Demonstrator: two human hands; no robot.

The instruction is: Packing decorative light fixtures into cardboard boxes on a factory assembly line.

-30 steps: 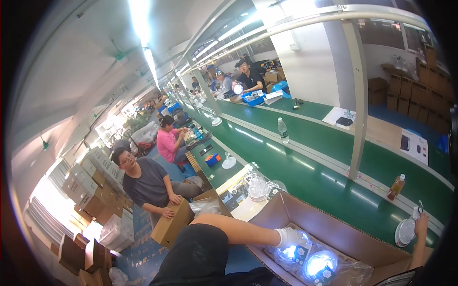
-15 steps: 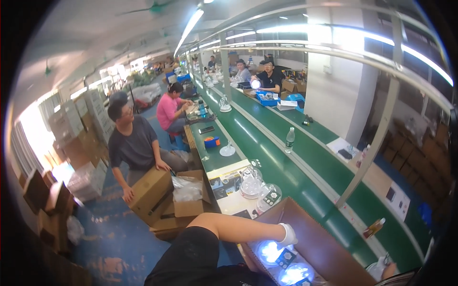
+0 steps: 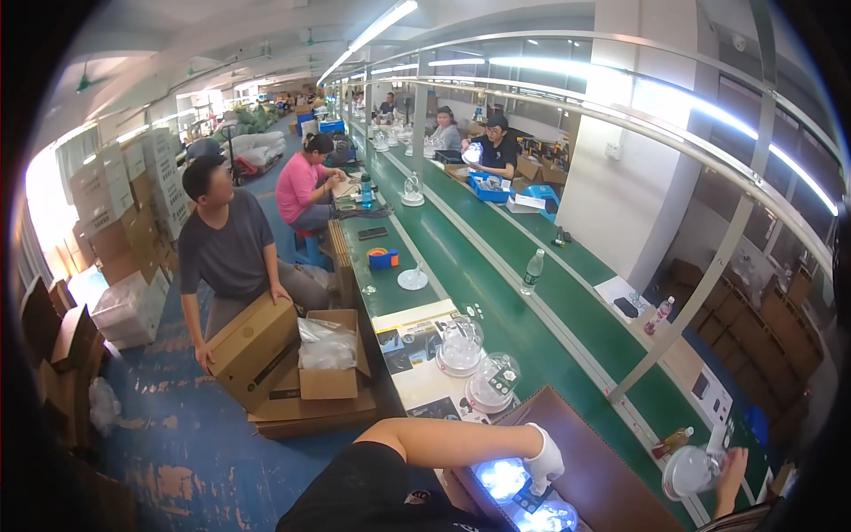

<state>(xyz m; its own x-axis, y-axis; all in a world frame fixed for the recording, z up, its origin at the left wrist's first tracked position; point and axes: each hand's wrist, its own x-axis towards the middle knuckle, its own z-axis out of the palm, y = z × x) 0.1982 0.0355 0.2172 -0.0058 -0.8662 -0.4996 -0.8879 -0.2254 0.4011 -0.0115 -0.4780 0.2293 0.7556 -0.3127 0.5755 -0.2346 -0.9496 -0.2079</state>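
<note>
My left hand [image 3: 544, 459], in a white glove, reaches down into an open cardboard box [image 3: 612, 470]. Its fingers are bent together and pointing down at a dark printed card between two lit dome lamps. One glowing lamp [image 3: 502, 479] lies by the box's near left wall, and the other [image 3: 548, 516] is lower down. What the fingertips grip is hidden. At the right, beyond the box, my right hand [image 3: 732, 470] grips a clear dome lamp [image 3: 688, 473] with a white fitting by its side. The lamp is tilted over the green bench.
Two clear dome lamps [image 3: 493, 383] stand on printed sheets left of the box. A water bottle [image 3: 534, 271] and a small amber bottle [image 3: 672, 443] stand on the green bench [image 3: 470, 257]. A seated person [image 3: 232, 239] holds a carton [image 3: 253, 341] at the left. Metal posts [image 3: 683, 301] rise right.
My right hand has come further into view, raising the clear dome lamp. My left hand has shifted slightly, its fingers now lower among the lit lamps. The whole view has tilted a little.
</note>
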